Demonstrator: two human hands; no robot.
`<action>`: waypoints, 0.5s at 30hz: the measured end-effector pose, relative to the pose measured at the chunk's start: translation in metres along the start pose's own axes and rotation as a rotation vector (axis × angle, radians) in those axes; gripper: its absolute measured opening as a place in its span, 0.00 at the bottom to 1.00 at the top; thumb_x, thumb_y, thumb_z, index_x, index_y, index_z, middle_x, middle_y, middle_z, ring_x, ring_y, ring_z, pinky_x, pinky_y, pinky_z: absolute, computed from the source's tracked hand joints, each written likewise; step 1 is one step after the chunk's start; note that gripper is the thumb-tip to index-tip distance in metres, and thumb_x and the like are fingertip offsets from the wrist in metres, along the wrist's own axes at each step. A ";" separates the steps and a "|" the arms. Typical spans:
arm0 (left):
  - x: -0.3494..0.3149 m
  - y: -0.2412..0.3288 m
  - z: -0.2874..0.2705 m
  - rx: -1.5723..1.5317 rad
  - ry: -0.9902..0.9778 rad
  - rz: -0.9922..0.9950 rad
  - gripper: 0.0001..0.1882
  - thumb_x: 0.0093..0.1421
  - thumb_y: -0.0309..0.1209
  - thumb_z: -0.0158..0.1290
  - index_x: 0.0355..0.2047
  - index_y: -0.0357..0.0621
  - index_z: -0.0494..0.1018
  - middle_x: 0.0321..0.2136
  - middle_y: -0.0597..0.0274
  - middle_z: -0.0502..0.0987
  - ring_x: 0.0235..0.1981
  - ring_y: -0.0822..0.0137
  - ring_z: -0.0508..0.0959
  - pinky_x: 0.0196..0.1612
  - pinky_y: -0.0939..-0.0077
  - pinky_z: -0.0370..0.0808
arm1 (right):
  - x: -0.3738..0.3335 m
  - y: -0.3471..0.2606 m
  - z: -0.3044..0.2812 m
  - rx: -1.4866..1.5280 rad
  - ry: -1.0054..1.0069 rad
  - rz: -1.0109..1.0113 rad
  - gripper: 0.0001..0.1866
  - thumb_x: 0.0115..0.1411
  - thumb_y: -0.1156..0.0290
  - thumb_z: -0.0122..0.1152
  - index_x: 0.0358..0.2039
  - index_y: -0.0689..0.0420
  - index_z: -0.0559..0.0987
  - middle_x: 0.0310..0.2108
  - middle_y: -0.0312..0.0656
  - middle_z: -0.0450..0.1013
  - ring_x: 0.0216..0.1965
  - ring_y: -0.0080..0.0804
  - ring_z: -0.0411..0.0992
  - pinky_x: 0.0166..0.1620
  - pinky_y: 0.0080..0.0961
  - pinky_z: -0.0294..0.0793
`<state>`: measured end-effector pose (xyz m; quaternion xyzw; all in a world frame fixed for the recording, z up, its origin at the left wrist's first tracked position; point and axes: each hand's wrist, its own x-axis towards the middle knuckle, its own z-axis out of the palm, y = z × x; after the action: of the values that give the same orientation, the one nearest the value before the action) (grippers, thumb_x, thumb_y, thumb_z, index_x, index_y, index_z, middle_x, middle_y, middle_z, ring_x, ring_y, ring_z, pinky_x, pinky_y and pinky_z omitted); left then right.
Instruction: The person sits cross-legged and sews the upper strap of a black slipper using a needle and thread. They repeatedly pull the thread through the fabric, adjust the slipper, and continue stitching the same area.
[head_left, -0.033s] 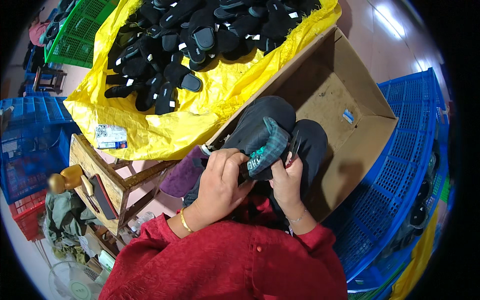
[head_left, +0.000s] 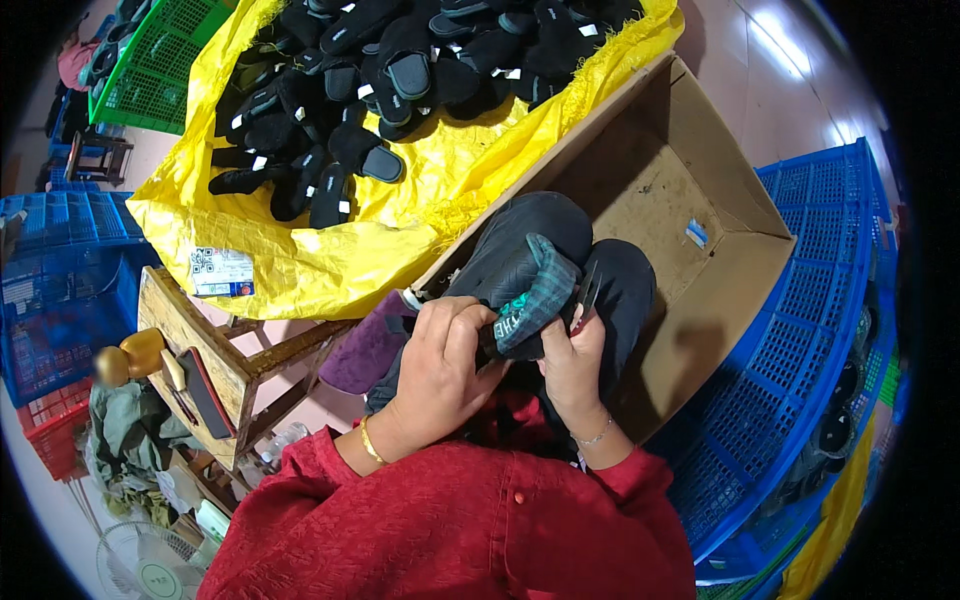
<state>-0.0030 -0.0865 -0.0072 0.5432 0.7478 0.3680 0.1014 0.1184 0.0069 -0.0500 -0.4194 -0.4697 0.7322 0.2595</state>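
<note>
Footwear piece (head_left: 545,297), green plaid, at frame centre over dark trousers (head_left: 532,218); long axis slanting toward upper right, lower end between both hands. Left hand (head_left: 443,357) pinching lower left edge; right hand (head_left: 575,362), at lower right edge, gripping pointed tool (head_left: 592,290).

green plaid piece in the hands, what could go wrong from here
The pointed tool at the right hand sits close beside the green plaid piece, so a slip might snag or nick it.
The left hand grips the same piece, so a slip that way could hurt it.
The tool's tip points out over the dark trousers, so a sudden push forward might prick a leg.
</note>
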 end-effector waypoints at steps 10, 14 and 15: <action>0.013 0.014 0.020 0.011 0.033 0.013 0.15 0.35 0.18 0.54 0.26 0.40 0.65 0.23 0.54 0.65 0.25 0.52 0.67 0.27 0.63 0.66 | 0.009 0.009 0.012 0.010 0.114 -0.104 0.06 0.59 0.79 0.51 0.38 0.63 0.72 0.34 0.33 0.71 0.36 0.21 0.67 0.44 0.21 0.68; -0.001 0.019 0.010 -0.017 0.024 0.036 0.23 0.36 0.22 0.63 0.35 0.39 0.68 0.31 0.53 0.69 0.31 0.51 0.71 0.32 0.64 0.70 | 0.002 0.015 0.006 -0.025 0.121 -0.158 0.08 0.60 0.78 0.47 0.39 0.64 0.71 0.34 0.36 0.72 0.36 0.23 0.68 0.43 0.22 0.69; -0.005 0.013 0.012 -0.004 0.027 0.015 0.29 0.37 0.26 0.67 0.41 0.40 0.68 0.36 0.52 0.69 0.36 0.51 0.71 0.37 0.62 0.71 | 0.000 0.012 0.006 -0.054 0.105 -0.178 0.07 0.62 0.76 0.47 0.39 0.63 0.72 0.34 0.34 0.71 0.35 0.21 0.67 0.42 0.21 0.69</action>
<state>0.0149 -0.0841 -0.0081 0.5436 0.7443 0.3775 0.0895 0.1130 -0.0010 -0.0594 -0.4207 -0.5105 0.6704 0.3361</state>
